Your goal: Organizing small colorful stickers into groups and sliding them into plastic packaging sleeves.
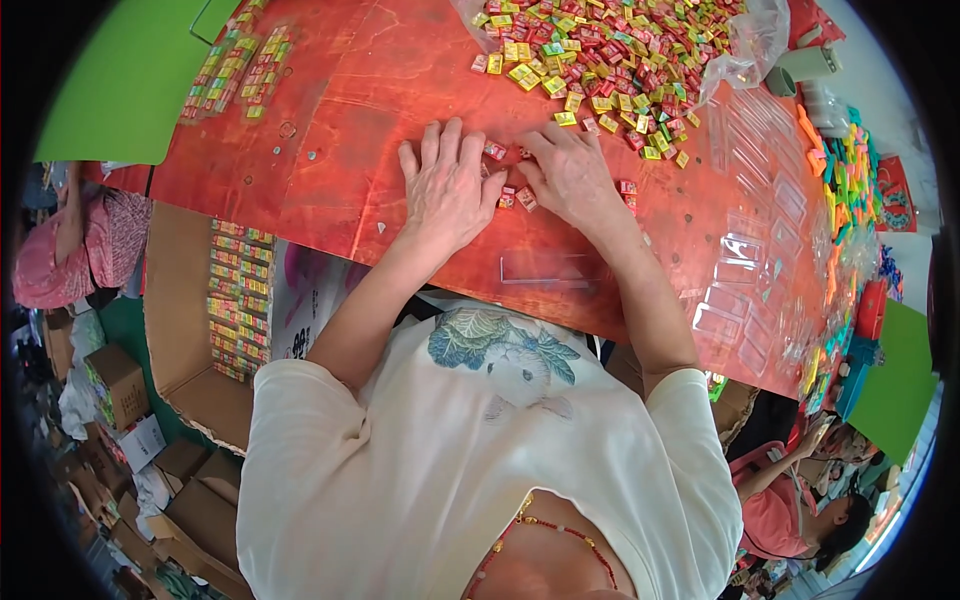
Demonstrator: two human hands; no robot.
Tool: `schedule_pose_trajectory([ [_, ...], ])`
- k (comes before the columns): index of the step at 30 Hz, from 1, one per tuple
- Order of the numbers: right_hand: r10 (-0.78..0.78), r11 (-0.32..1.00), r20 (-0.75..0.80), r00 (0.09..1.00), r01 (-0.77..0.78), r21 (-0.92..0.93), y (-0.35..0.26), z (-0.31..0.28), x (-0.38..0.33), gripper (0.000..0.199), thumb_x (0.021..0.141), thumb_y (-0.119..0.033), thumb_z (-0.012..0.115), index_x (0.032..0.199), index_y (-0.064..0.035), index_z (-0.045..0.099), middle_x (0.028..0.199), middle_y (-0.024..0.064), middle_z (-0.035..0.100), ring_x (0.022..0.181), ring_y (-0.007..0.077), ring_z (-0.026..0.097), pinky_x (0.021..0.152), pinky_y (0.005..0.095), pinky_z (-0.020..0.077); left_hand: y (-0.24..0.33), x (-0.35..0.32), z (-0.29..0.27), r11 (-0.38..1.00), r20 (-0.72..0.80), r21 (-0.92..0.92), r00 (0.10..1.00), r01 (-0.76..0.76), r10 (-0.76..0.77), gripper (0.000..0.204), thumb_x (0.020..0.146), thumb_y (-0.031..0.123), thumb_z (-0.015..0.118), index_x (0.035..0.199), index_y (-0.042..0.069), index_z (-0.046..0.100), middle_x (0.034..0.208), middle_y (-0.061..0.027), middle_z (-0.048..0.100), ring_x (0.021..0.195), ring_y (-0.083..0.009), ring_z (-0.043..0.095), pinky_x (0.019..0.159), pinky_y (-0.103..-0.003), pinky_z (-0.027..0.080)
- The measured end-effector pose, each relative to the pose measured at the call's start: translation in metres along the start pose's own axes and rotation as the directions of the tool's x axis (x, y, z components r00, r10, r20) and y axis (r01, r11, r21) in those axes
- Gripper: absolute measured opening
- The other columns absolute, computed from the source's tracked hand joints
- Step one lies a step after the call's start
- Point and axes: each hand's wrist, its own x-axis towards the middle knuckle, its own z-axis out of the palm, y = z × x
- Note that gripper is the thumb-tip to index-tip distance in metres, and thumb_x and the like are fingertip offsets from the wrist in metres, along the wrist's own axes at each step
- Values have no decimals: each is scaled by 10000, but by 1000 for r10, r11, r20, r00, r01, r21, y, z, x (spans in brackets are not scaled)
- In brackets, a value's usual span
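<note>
My left hand [447,190] lies palm down on the red table [350,180], fingers stretched and apart. Its thumb is beside a small red box [507,197], not around it. Opposite, my right hand [572,180] has bent fingers, with thumb and forefinger closed about another tiny red box [525,152], partly hidden. Between the hands are a red box [495,150] by the left fingertips and a red-and-white one [526,199] under the right thumb. Two more red boxes [627,190] sit beside the right wrist. A clear plastic shell [545,270] rests near the table's front edge.
A large heap of red, yellow and green boxes [610,70] spreads at the back. Clear plastic shells [745,250] cover the right side. Rows of boxes [240,75] stand far left. A cardboard carton [180,310] holds packed rows. Other people sit at both sides.
</note>
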Motion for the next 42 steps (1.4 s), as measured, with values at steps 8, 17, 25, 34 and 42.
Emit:
schedule_pose_trajectory([
  [8, 47, 997, -38, 998, -45, 61, 0, -9, -8, 391, 871, -152, 690, 1256, -118, 631, 1045, 115, 623, 1017, 318, 619, 869, 494, 443, -5, 6, 9, 993, -27, -1, 993, -119, 119, 363, 901, 306, 665, 1207, 118, 611, 1421, -210, 478, 1369, -434, 399, 1038, -728, 249],
  [17, -73, 997, -16, 997, 73, 9, -6, -11, -45, 377, 815, -194, 768, 1168, -111, 666, 1152, 90, 597, 1033, 309, 585, 869, 461, 452, -2, 8, 6, 990, -10, -13, 990, -142, 141, 323, 894, 264, 658, 1183, 122, 627, 1420, -188, 486, 1381, -429, 395, 1051, -727, 236],
  [25, -11, 1000, -63, 998, 10, -22, -10, 0, -25, 391, 840, -211, 746, 1195, -75, 657, 1083, 93, 617, 1010, 293, 604, 831, 424, 446, -8, -10, -1, 985, 16, -77, 988, -155, 156, 336, 896, 218, 653, 1205, 91, 620, 1436, -188, 481, 1399, -403, 389, 1081, -692, 235],
  [34, 30, 998, -117, 993, -22, 65, -3, 3, -1, 353, 890, -173, 695, 1231, -89, 651, 1070, 121, 621, 1026, 323, 613, 877, 477, 457, 10, -3, 0, 995, -7, -9, 995, -101, 101, 352, 867, 275, 671, 1163, 90, 626, 1429, -196, 485, 1370, -422, 415, 1065, -691, 258],
  [42, -24, 999, -67, 997, 26, 28, -8, 2, -17, 354, 845, -122, 698, 1197, -107, 664, 1036, 104, 612, 999, 302, 621, 855, 459, 460, 2, -3, 5, 993, -24, -54, 994, -104, 103, 322, 862, 259, 669, 1138, 100, 624, 1412, -201, 496, 1362, -427, 417, 1073, -684, 255],
])
